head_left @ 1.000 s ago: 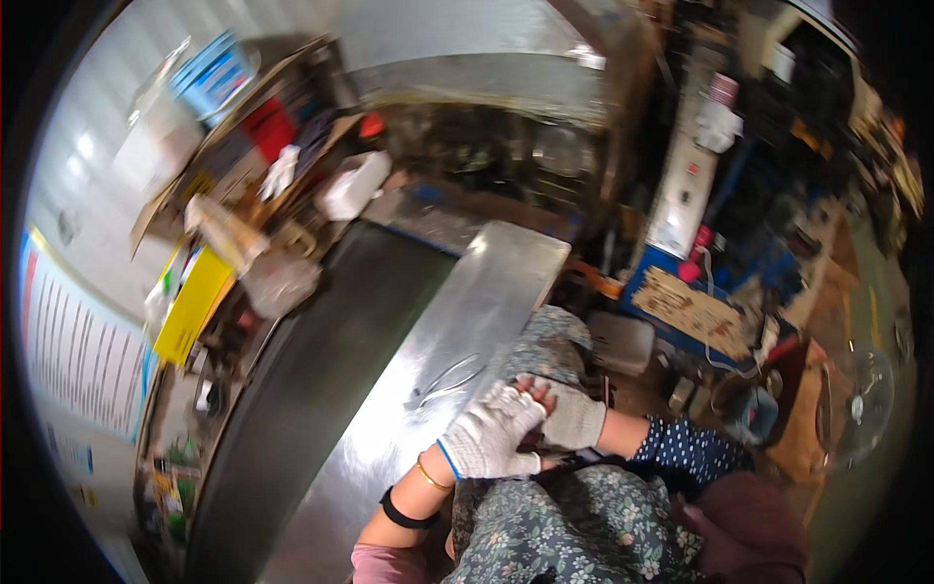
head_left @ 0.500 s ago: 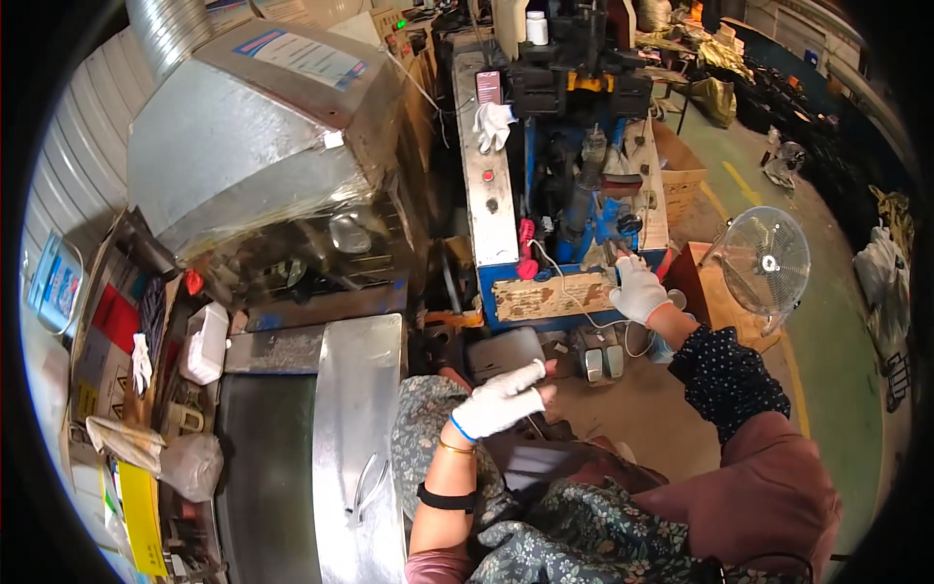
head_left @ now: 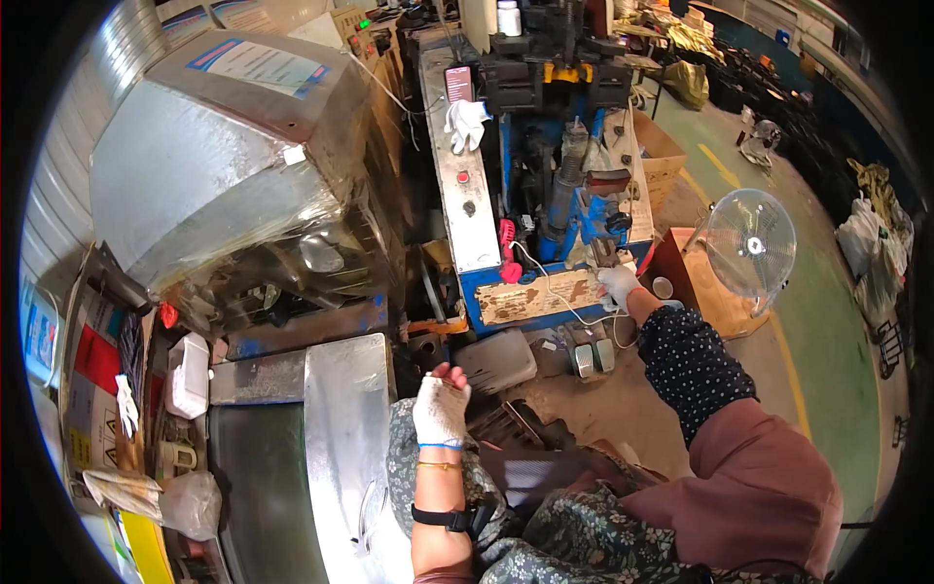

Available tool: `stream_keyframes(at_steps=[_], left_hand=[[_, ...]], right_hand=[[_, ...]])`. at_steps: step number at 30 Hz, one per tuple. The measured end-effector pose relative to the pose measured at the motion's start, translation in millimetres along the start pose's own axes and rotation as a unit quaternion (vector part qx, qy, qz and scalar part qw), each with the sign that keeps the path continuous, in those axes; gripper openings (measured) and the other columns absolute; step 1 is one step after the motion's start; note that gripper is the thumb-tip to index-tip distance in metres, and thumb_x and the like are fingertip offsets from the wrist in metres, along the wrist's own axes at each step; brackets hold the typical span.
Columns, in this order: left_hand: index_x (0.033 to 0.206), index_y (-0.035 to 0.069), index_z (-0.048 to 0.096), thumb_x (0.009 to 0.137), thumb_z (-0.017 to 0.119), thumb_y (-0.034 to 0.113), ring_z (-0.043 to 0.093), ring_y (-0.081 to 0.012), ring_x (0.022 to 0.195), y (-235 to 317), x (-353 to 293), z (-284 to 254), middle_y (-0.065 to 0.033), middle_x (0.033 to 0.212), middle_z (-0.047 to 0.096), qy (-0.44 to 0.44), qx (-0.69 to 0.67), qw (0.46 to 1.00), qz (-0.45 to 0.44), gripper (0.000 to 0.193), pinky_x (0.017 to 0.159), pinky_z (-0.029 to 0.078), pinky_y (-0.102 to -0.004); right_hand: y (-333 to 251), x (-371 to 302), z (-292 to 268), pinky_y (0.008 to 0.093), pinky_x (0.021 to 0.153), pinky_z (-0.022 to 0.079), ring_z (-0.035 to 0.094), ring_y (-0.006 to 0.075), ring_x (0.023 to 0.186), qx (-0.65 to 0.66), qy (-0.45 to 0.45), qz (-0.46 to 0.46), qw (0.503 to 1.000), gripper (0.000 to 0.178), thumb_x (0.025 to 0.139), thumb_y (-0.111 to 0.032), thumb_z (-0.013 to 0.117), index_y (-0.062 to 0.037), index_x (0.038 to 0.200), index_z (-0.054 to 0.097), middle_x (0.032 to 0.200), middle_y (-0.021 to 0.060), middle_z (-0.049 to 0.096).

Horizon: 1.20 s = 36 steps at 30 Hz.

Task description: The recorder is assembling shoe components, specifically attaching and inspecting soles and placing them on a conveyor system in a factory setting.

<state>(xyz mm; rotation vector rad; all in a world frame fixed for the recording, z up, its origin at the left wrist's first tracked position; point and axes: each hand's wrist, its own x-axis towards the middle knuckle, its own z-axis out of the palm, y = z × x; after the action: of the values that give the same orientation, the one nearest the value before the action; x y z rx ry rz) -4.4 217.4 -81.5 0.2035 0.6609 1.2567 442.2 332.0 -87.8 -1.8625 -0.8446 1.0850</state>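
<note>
My right hand [head_left: 619, 286], in a white glove, reaches to the front right corner of a blue machine [head_left: 467, 282]. Its fingers are bent in beside a small grey metal piece [head_left: 604, 253]; whatever they grip is hidden. My left hand [head_left: 441, 410] is raised in front of my body, near the metal conveyor side. Its white glove leaves the fingertips bare, and the fingers are drawn together with nothing visible in them. A pink object [head_left: 508, 255] with a white cord stands at the machine's front, left of my right hand. A worn wooden board [head_left: 540, 298] runs along the front edge.
A metal hood [head_left: 224, 146] and a dark conveyor belt [head_left: 258, 477] stand at left. Foot pedals [head_left: 592, 356] sit on the floor below the machine. A round fan [head_left: 749, 243] stands at right by an open box [head_left: 681, 258]. Spare white gloves [head_left: 466, 125] lie on the machine's left panel.
My left hand has turned upright and moved left, its spread fingers now drawn together. My right hand stays at the machine's corner, its fingers more bent. The whole view has shifted slightly.
</note>
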Motion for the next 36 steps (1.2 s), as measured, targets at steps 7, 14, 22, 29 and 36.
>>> stream_keyframes(at_steps=[7, 14, 22, 29, 36], left_hand=[[0.125, 0.001, 0.058, 0.101, 0.057, 0.031, 0.065, -0.0267, 0.096, -15.5, -5.2, 14.0, -0.0164, 0.114, 0.066, -0.026, 0.1, 0.994, -0.041, 0.039, 0.09, 0.052, -0.0409], [0.124, -0.004, 0.056, 0.096, 0.061, 0.023, 0.062, -0.027, 0.101, -7.6, -14.3, 22.6, -0.0181, 0.112, 0.063, -0.003, 0.08, 0.996, -0.029, 0.039, 0.096, 0.05, -0.0389], [0.124, -0.003, 0.057, 0.096, 0.06, 0.024, 0.063, -0.0264, 0.1, -9.7, -13.7, 16.8, -0.0162, 0.111, 0.065, 0.005, 0.099, 0.995, -0.02, 0.039, 0.096, 0.05, -0.0386], [0.125, -0.002, 0.058, 0.097, 0.061, 0.026, 0.064, -0.0257, 0.098, -11.7, -13.9, 13.2, -0.0163, 0.112, 0.066, 0.022, 0.114, 0.993, -0.026, 0.04, 0.094, 0.05, -0.0374], [0.125, -0.002, 0.059, 0.098, 0.06, 0.026, 0.064, -0.0252, 0.098, -9.3, -13.5, 12.8, -0.0161, 0.112, 0.067, 0.014, 0.117, 0.993, -0.013, 0.039, 0.094, 0.051, -0.0374]], right_hand=[[-11.4, -0.2, -5.9, 0.0453, 0.079, 0.057, 0.072, 0.0367, 0.093, -0.693, -0.017, -0.21, 0.69, 0.028, 0.092, -0.018, 0.055, -0.0005, 0.098, 0.076, 0.099, 0.0215, 0.073], [-33.4, -27.8, 4.7, 0.0425, 0.076, 0.06, 0.074, 0.0334, 0.091, -0.692, 0.017, -0.179, 0.699, 0.023, 0.089, -0.01, 0.06, -0.0035, 0.101, 0.078, 0.099, 0.0179, 0.075], [-34.6, -33.6, 0.5, 0.0453, 0.082, 0.058, 0.072, 0.0366, 0.097, -0.681, 0.011, -0.194, 0.706, 0.031, 0.096, -0.019, 0.051, -0.0042, 0.103, 0.078, 0.103, 0.0199, 0.074], [-38.7, -35.6, 2.8, 0.0435, 0.082, 0.059, 0.072, 0.0349, 0.097, -0.662, 0.008, -0.186, 0.727, 0.027, 0.093, -0.016, 0.056, -0.0025, 0.103, 0.077, 0.105, 0.0195, 0.074], [-48.2, -45.7, 2.0, 0.0419, 0.082, 0.06, 0.073, 0.0333, 0.099, -0.698, -0.015, -0.178, 0.693, 0.026, 0.094, -0.015, 0.057, -0.0007, 0.104, 0.077, 0.105, 0.019, 0.074]])
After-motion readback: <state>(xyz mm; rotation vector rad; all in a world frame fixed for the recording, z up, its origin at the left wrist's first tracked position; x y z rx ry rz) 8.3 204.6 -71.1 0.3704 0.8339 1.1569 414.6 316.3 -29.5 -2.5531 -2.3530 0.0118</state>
